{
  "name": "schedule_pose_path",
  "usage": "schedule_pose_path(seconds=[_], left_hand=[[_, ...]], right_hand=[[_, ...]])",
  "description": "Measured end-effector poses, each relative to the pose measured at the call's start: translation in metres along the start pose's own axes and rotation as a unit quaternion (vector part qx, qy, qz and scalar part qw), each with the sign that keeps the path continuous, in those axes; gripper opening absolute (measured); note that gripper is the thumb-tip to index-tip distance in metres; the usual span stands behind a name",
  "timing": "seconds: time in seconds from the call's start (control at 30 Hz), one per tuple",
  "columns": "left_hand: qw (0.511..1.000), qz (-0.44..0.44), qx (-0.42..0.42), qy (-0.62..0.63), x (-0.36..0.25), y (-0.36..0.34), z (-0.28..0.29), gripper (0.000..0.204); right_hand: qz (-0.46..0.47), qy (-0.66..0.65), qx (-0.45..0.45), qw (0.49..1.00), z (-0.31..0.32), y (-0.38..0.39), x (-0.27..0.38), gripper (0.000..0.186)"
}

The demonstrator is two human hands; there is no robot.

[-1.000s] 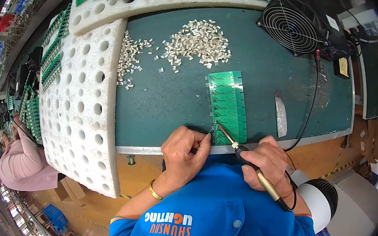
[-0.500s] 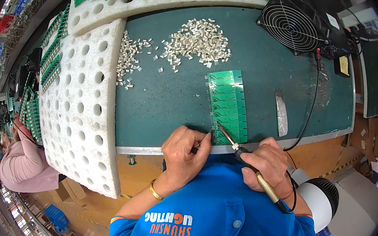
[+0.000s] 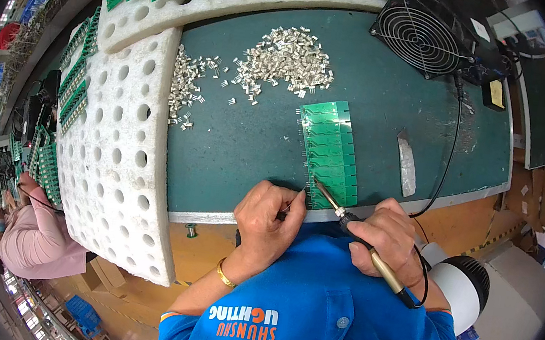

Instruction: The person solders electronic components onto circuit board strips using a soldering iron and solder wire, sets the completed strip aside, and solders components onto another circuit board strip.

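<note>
From afar, I watched the right hand (image 3: 387,238) grip a soldering iron (image 3: 346,219) at a glossy green circuit panel (image 3: 330,148) (notched, pin-fringed) while the left hand (image 3: 265,217) pinched thin wire (image 3: 302,190).

Upper right: black fan (image 3: 421,42) with circular wire guard, standing at far corner of green bench top (image 3: 241,146); near it, small yellow-faced block (image 3: 496,94). Right of centre: pale strip (image 3: 405,164), lying flat. Left: white foam panel (image 3: 127,177), pierced by rows of round holes; across top, second foam panel (image 3: 168,20). Far left: seated co-worker (image 3: 39,244) in pink, above blue crate (image 3: 81,311).
</note>
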State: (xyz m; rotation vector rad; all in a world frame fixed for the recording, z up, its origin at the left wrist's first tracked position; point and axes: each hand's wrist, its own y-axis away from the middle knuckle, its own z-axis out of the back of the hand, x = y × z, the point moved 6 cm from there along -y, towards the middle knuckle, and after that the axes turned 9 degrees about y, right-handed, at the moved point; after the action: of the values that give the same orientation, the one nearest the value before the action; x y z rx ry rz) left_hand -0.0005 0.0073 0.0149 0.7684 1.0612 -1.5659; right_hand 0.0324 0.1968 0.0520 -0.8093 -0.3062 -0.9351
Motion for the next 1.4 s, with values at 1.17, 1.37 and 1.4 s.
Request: schedule_pose_path(seconds=[1.17, 1.37, 1.4], left_hand=[[0.999, 0.034, -0.006, 0.002, 0.0005, -0.0025, 0.0015, 0.017], [0.999, 0.033, -0.002, -0.007, 0.0021, -0.0032, -0.0001, 0.017], [0.999, 0.034, 0.000, -0.008, 0.0022, -0.0034, -0.0005, 0.017]], right_hand=[[-0.025, -0.035, -0.024, 0.999, 0.0010, -0.0067, -0.0070, 0.022], [-0.031, -0.037, -0.015, 0.999, 0.0015, -0.0080, -0.0076, 0.022], [-0.030, -0.035, -0.014, 0.999, 0.0018, -0.0084, -0.0075, 0.022]])
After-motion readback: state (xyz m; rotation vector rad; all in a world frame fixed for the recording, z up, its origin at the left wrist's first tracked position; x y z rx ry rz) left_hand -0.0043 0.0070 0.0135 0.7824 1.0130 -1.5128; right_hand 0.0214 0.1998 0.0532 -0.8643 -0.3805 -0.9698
